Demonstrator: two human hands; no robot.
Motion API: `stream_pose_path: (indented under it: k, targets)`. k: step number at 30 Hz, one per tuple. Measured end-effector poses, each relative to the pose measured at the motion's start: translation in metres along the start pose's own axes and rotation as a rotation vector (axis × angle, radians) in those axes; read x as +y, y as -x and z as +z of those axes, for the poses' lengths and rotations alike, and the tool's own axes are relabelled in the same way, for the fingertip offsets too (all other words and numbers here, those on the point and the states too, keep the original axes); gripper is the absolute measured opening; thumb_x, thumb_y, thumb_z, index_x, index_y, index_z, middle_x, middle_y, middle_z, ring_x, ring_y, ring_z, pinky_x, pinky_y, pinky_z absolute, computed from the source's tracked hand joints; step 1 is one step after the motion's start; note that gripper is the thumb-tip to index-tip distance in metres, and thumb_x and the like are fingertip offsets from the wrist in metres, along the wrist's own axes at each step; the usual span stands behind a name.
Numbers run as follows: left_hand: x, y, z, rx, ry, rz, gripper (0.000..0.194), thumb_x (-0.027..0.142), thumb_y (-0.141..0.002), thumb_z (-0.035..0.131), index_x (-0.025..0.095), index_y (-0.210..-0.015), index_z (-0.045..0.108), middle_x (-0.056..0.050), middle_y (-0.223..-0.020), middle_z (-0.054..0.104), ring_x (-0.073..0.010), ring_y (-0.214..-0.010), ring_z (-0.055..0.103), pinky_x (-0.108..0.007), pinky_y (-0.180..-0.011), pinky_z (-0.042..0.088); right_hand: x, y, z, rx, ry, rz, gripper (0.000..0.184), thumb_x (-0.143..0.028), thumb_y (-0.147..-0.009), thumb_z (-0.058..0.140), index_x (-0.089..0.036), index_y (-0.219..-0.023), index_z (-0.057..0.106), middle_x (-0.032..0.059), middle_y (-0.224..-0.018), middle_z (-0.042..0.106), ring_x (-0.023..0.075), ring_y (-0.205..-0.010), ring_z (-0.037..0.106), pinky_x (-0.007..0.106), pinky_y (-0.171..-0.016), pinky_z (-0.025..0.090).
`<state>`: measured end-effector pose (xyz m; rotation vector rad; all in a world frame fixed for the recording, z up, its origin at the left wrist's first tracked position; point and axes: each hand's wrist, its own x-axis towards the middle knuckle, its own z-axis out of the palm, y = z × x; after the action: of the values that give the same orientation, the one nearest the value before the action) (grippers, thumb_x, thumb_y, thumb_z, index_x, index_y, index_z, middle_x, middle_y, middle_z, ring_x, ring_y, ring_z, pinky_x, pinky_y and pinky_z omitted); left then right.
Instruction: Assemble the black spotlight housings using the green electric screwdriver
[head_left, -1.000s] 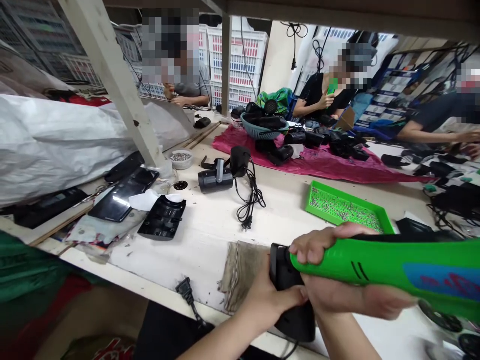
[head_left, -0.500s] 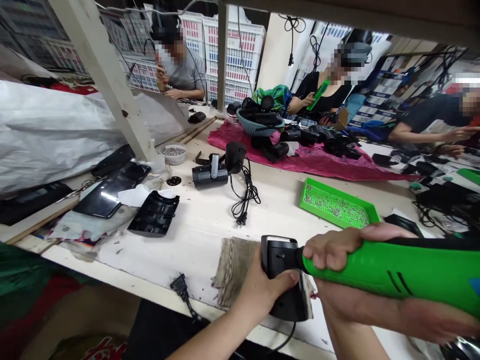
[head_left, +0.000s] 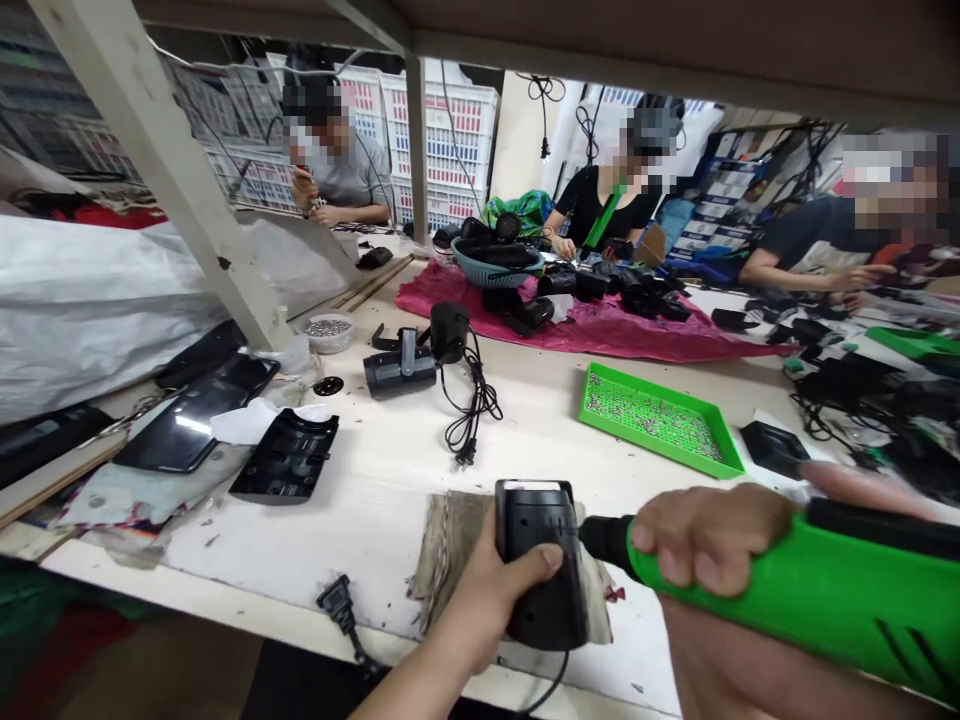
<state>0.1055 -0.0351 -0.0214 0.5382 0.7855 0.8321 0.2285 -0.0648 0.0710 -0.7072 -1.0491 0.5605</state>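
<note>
The left hand [head_left: 480, 610] clasps a black plastic housing [head_left: 544, 600] steady on a worn cloth [head_left: 439, 560]; the right hand [head_left: 709, 540] wraps its fingers round a green electric screwdriver [head_left: 832, 590], nose square against the housing.

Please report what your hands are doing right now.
Left hand gripping black housing; right hand on green power screwdriver, nose at housing; frayed cloth beneath.

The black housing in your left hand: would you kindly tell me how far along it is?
Done looks like the corded black lamp on the table. In hand: the left hand grips the black housing while the right hand holds a green electric screwdriver to it. Left: a ribbed black casing lies loose, and the green tray holds many small screws.
</note>
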Motion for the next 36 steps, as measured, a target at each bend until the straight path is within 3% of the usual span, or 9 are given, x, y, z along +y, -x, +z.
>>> stream_pose_path:
  k: [3, 5, 10, 14, 21, 25, 29, 36]
  targets:
    - [-0.002, -0.001, -0.004, 0.102, 0.096, 0.022, 0.056, 0.031, -0.059, 0.081, 0.017, -0.108, 0.057, -0.005, -0.084, 0.072, -0.0202, -0.074, 0.066, -0.032, -0.069, 0.053, -0.011, 0.003, -0.011, 0.031, 0.075, -0.105, 0.021, -0.037, -0.091, 0.051, -0.029, -0.108, 0.06, -0.004, -0.058, 0.064, 0.0159, -0.047, 0.055, 0.034, -0.05, 0.051]
    - [-0.002, -0.002, -0.008, 0.153, 0.152, 0.067, 0.058, 0.033, -0.06, 0.081, 0.017, -0.111, 0.058, -0.007, -0.085, 0.072, -0.0232, -0.077, 0.067, -0.034, -0.069, 0.054, -0.011, 0.007, -0.015, 0.032, 0.067, -0.083, 0.022, -0.038, -0.092, 0.049, -0.028, -0.108, 0.06, -0.0035, -0.057, 0.063, 0.0157, -0.047, 0.055, 0.033, -0.048, 0.051]
    - [-0.006, -0.004, -0.017, 0.15, 0.229, 0.167, 0.07, 0.034, -0.06, 0.08, 0.018, -0.124, 0.055, -0.008, -0.091, 0.072, -0.0275, -0.084, 0.069, -0.037, -0.073, 0.056, 0.0, 0.016, -0.016, 0.022, -0.038, -0.041, 0.036, -0.052, -0.087, 0.053, -0.027, -0.112, 0.059, -0.0037, -0.058, 0.061, 0.0149, -0.047, 0.055, 0.033, -0.048, 0.052]
    - [-0.007, -0.004, -0.018, 0.168, 0.23, 0.146, 0.073, 0.037, -0.063, 0.079, 0.017, -0.128, 0.052, -0.009, -0.089, 0.073, -0.0255, -0.079, 0.069, -0.034, -0.07, 0.056, 0.001, 0.019, -0.01, 0.077, -0.078, 0.004, 0.02, -0.033, -0.093, 0.049, -0.029, -0.107, 0.062, -0.0039, -0.055, 0.063, 0.0149, -0.044, 0.056, 0.031, -0.048, 0.052]
    - [-0.002, -0.002, -0.009, 0.223, 0.209, 0.172, 0.073, 0.034, -0.064, 0.077, 0.018, -0.13, 0.05, -0.008, -0.09, 0.074, -0.0247, -0.076, 0.069, -0.035, -0.066, 0.057, -0.003, 0.02, -0.002, 0.092, -0.114, 0.008, 0.023, -0.042, -0.092, 0.049, -0.031, -0.107, 0.062, -0.0026, -0.056, 0.063, 0.0156, -0.046, 0.055, 0.032, -0.049, 0.052]
    - [-0.002, -0.002, -0.007, 0.223, 0.171, 0.213, 0.072, 0.033, -0.064, 0.078, 0.021, -0.129, 0.05, -0.004, -0.086, 0.073, -0.0229, -0.075, 0.068, -0.032, -0.065, 0.056, 0.005, 0.021, 0.0, 0.071, -0.105, 0.009, 0.045, -0.064, -0.078, 0.059, -0.029, -0.105, 0.063, -0.0022, -0.058, 0.061, 0.0158, -0.048, 0.055, 0.033, -0.051, 0.05]
    - [-0.005, -0.003, -0.008, 0.236, 0.16, 0.247, 0.067, 0.032, -0.063, 0.079, 0.023, -0.124, 0.054, -0.004, -0.095, 0.071, -0.0216, -0.082, 0.067, -0.031, -0.073, 0.054, 0.023, 0.019, 0.004, 0.032, -0.128, -0.013, 0.047, -0.065, -0.076, 0.06, -0.025, -0.1, 0.065, -0.0024, -0.056, 0.059, 0.0151, -0.044, 0.053, 0.031, -0.046, 0.05]
    - [-0.006, -0.003, -0.004, 0.302, 0.14, 0.282, 0.059, 0.031, -0.062, 0.079, 0.021, -0.116, 0.058, -0.002, -0.086, 0.071, -0.0195, -0.077, 0.065, -0.029, -0.068, 0.054, 0.038, 0.023, 0.001, 0.082, -0.136, -0.06, 0.05, -0.068, -0.071, 0.064, -0.024, -0.093, 0.064, -0.0041, -0.054, 0.056, 0.0141, -0.042, 0.052, 0.029, -0.045, 0.049]
